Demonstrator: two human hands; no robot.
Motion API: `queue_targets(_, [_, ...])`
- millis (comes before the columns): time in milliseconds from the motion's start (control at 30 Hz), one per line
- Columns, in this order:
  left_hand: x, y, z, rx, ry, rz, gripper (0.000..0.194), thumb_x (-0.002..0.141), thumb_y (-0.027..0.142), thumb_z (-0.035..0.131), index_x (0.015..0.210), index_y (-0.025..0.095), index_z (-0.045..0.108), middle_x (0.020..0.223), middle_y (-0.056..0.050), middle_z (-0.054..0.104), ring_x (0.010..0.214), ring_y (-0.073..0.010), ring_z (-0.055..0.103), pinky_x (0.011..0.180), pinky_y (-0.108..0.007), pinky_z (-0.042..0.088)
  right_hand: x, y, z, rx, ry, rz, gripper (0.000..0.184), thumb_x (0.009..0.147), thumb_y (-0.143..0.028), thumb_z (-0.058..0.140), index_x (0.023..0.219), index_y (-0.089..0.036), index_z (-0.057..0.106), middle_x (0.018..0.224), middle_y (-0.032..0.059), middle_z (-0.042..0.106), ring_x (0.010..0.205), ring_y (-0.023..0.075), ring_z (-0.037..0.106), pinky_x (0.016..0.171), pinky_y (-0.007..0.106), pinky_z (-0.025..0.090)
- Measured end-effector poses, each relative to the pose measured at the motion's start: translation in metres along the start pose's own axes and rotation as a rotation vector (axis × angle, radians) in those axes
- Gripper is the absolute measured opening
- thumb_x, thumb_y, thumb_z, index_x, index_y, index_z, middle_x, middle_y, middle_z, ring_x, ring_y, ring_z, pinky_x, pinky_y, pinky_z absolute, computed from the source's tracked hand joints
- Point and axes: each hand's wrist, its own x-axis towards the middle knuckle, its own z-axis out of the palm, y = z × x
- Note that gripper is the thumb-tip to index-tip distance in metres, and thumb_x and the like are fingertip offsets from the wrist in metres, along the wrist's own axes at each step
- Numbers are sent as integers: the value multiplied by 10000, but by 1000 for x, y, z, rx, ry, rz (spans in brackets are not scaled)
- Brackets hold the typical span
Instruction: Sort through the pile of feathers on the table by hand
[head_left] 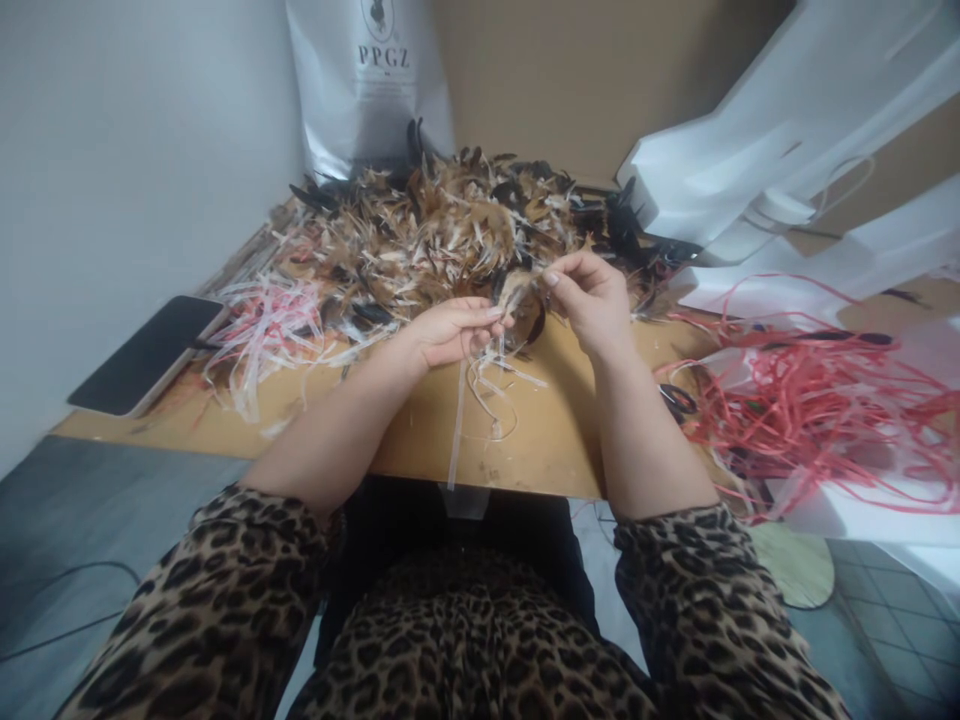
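Between my two hands, above the front of the table, is a small bunch of brown and dark feathers. My left hand pinches its base between thumb and fingers, where a pale ribbon hangs down toward the table edge. My right hand has thumb and forefinger closed at the bunch's right side, gripping a feather tip. Thin white strings dangle under the left fingers. Just behind both hands rises a large heap of brown, white and black feathers.
On the left lie a phone and a tangle of pink and white ribbon. Red ribbon is piled at the right, beside black scissor handles. A white printed bag stands behind the heap; white foam pieces lean at the right.
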Motion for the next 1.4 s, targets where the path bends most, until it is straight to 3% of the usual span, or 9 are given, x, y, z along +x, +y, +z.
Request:
queue_targets(167, [-1, 5, 3, -71, 53, 30, 255, 919, -9, 479, 747, 54, 657, 721, -73, 709, 542, -41, 650, 478, -78, 473, -1, 5, 5, 8, 6, 1, 365, 707, -532, 781, 733, -206, 619, 541, -52, 502, 464, 68, 418, 463, 223, 337])
queue_targets(500, [-4, 6, 2, -172, 23, -17, 251, 932, 16, 465, 783, 56, 663, 906, -144, 744, 620, -52, 686, 524, -64, 502, -3, 11, 12, -69, 121, -137, 358, 769, -540, 725, 757, -204, 601, 575, -51, 508, 473, 73, 425, 465, 233, 341])
queue_targets(700, [-3, 6, 7, -184, 65, 36, 293, 938, -17, 415, 797, 30, 668, 767, -96, 721, 649, -68, 709, 587, -75, 531, -4, 17, 13, -160, 165, -179, 328, 810, -524, 688, 785, -209, 601, 629, -42, 530, 518, 85, 467, 505, 246, 387])
queue_targets(867, [2, 5, 3, -129, 131, 139, 251, 911, -45, 456, 765, 44, 639, 764, -87, 725, 715, -88, 733, 656, -96, 547, -5, 10, 18, -32, 213, -10, 371, 717, -539, 764, 828, -219, 612, 663, -41, 581, 477, 73, 460, 445, 230, 358])
queue_targets(1000, [5, 3, 0, -51, 188, 220, 206, 890, -24, 530, 719, 78, 583, 788, -81, 732, 763, -96, 739, 708, -120, 553, -9, 1, 24, 23, 40, 200, 361, 668, -509, 805, 765, -201, 643, 556, -44, 560, 450, 71, 438, 432, 221, 333])
queue_targets(1067, [5, 2, 2, 4, 209, 236, 191, 868, -8, 584, 706, 92, 563, 767, -66, 725, 745, -97, 737, 717, -137, 557, -12, -1, 27, 42, -24, 234, 335, 649, -463, 824, 749, -192, 653, 575, -33, 597, 476, 74, 468, 455, 219, 352])
queue_targets(1167, [3, -1, 5, 72, 209, 237, 192, 828, 9, 654, 700, 105, 547, 711, -39, 706, 723, -107, 737, 692, -150, 555, -15, -1, 31, 46, -9, 229, 298, 626, -395, 838, 708, -183, 646, 626, -16, 643, 531, 80, 520, 491, 215, 378])
queue_targets(1400, [3, -2, 4, 104, 193, 183, 124, 827, 37, 666, 759, 91, 578, 792, -95, 748, 707, -120, 740, 592, -135, 521, -12, 1, 33, 358, 38, 400, 437, 508, -435, 887, 616, -190, 541, 414, -109, 395, 381, 28, 279, 386, 194, 176])
